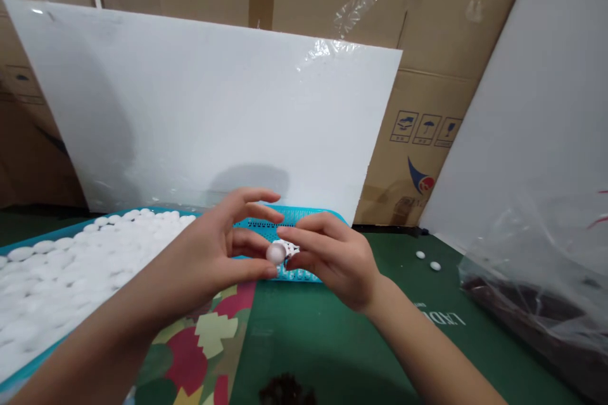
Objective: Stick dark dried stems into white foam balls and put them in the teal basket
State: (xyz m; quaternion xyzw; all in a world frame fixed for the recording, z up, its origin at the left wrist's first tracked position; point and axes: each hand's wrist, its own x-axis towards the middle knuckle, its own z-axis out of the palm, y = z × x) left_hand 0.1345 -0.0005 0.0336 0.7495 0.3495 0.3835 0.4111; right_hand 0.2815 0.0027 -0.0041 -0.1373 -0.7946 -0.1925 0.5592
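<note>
My left hand [223, 247] pinches a small white round piece [275, 254] between thumb and fingers, just above the front corner of a teal plastic basket [266, 225]. My right hand [332, 259] meets it from the right, its fingertips closed on a tiny white part [289, 249] that touches the round piece. The basket holds a heap of several white round pieces [71, 266] to the left of my hands.
A big white foam board [213, 120] leans behind the basket against cardboard boxes [427, 126]. Two loose white pieces [427, 261] lie on the green mat [332, 342]. A clear plastic bag with dark contents [532, 291] sits at the right. A colourful patterned cloth [199, 348] lies near me.
</note>
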